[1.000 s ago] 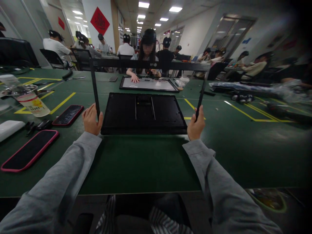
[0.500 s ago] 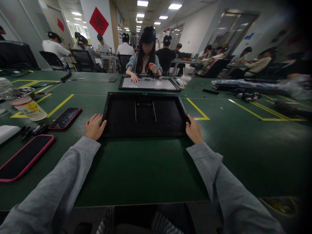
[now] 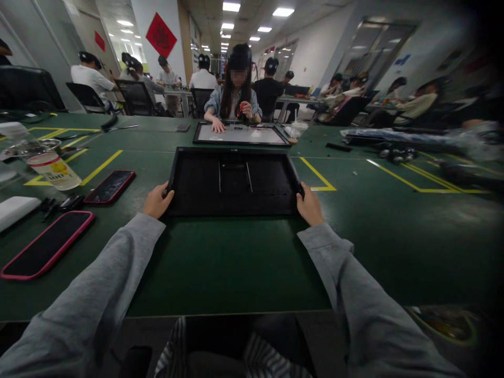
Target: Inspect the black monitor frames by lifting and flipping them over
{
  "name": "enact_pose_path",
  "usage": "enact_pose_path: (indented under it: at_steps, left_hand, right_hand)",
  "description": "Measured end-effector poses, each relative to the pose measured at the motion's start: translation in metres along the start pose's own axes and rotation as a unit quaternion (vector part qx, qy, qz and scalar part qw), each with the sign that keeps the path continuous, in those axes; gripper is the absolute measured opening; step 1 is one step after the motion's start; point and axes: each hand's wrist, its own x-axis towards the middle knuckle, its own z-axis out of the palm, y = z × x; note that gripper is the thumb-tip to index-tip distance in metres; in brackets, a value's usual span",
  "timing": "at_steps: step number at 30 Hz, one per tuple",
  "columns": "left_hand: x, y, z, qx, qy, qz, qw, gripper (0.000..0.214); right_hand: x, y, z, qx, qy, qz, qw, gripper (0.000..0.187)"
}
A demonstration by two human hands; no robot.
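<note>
A black monitor back cover lies in front of me with its hollow inner side up. Two thin metal strips run along its middle. My left hand grips its left edge, thumb on the rim and the other fingers curled round the outside. On the opposite edge, my right hand holds the cover the same way, with its fingertips partly hidden. Whether the cover is lifted off the green table I cannot tell.
Across the table a co-worker holds an orange-handled tool over a display panel. To my left are two phones, a white box and a drink cup. Plastic-wrapped parts lie at the right.
My left hand's fingers, spread beside the cover before, have closed round its left edge. My right hand keeps its hold on the right edge. The view has shifted slightly.
</note>
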Motion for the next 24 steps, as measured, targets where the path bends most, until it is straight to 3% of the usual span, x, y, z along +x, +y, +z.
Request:
enact_pose_path:
  at_steps: [12,18,22,24]
  left_hand:
    - [-0.012,-0.005,-0.003,-0.007,0.005,-0.015,1.0,0.059]
    - [-0.033,-0.004,-0.019,-0.007,0.007,-0.028,1.0,0.058]
    - [-0.048,-0.01,-0.03,-0.009,-0.003,-0.019,1.0,0.058]
    - [-0.052,-0.014,-0.031,-0.01,0.001,-0.019,1.0,0.058]
  right_hand:
    - [-0.016,-0.006,-0.007,0.035,0.016,0.046,0.998,0.061]
    - [-0.035,-0.007,-0.014,0.088,0.024,0.057,0.994,0.061]
    - [-0.063,-0.027,-0.038,0.094,0.023,0.042,0.994,0.055]
    - [-0.087,-0.054,-0.063,0.067,0.095,0.005,0.993,0.046]
